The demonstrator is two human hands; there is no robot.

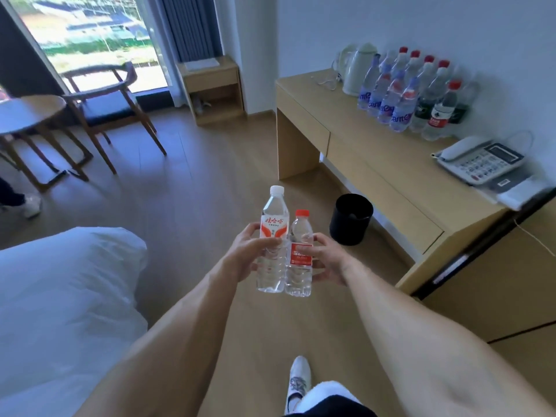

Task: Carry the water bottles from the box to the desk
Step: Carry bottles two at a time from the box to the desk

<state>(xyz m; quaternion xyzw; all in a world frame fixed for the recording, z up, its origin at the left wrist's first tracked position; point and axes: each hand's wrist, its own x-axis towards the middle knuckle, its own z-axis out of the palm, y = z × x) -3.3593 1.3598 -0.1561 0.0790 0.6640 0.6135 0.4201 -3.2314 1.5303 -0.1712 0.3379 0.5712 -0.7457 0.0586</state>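
Beside desk (pixel 391 164), black bin (pixel 350 219), phone (pixel 481 161)

We are holding two clear plastic water bottles upright and touching side by side above the floor. The taller clear bottle with a white cap and an orange-and-white label (pixel 272 239) is sitting on the left; the shorter clear bottle with a red cap and a red label (pixel 299 254) is standing just to its right. On the light wooden desk (pixel 376 152) a cluster of clear bottles with blue labels and red-capped bottles (pixel 412 94) is standing upright against the wall.
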